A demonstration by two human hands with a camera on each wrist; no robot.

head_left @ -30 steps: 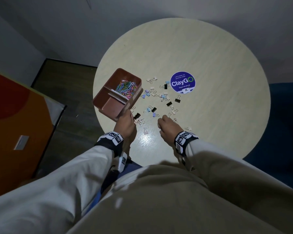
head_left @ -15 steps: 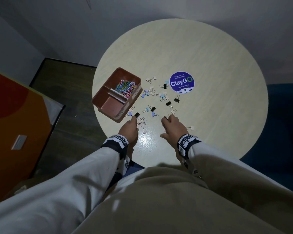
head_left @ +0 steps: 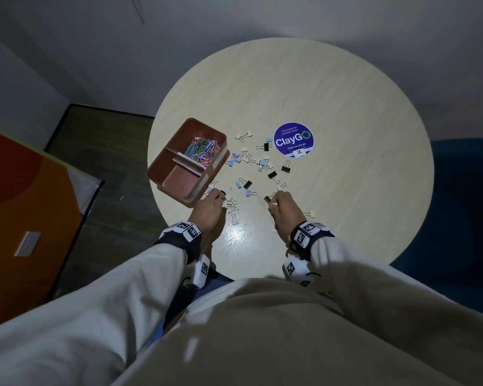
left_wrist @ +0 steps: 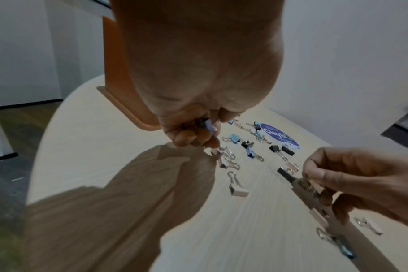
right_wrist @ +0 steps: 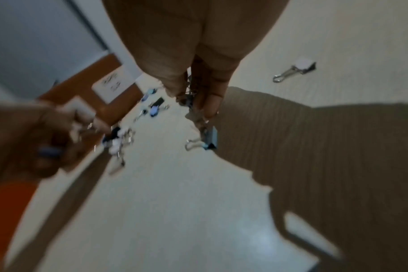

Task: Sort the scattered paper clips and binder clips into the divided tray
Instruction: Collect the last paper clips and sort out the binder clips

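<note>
A brown divided tray (head_left: 162, 174) sits at the left edge of the round table; coloured paper clips (head_left: 202, 149) fill its far compartment, and the near one looks empty. Binder clips (head_left: 247, 185) in black, blue, lilac and white lie scattered to its right. My left hand (head_left: 215, 197) is beside the tray's near corner, fingers curled on a blue binder clip (left_wrist: 207, 126). My right hand (head_left: 276, 201) pinches several binder clips (left_wrist: 307, 184), among them a black one (head_left: 267, 200). More clips lie under and between both hands.
A round purple "ClayGO" sticker (head_left: 293, 143) marks the table (head_left: 346, 107) beyond the clips. One white binder clip (head_left: 308, 213) lies apart, right of my right hand. The floor drops off left of the tray, with an orange panel (head_left: 25, 204) there and a dark blue seat (head_left: 469, 204) at right.
Both hands have moved forward into the scattered clips and picked clips up. The left hand shifted away from the tray's near wall toward the clips beside it.
</note>
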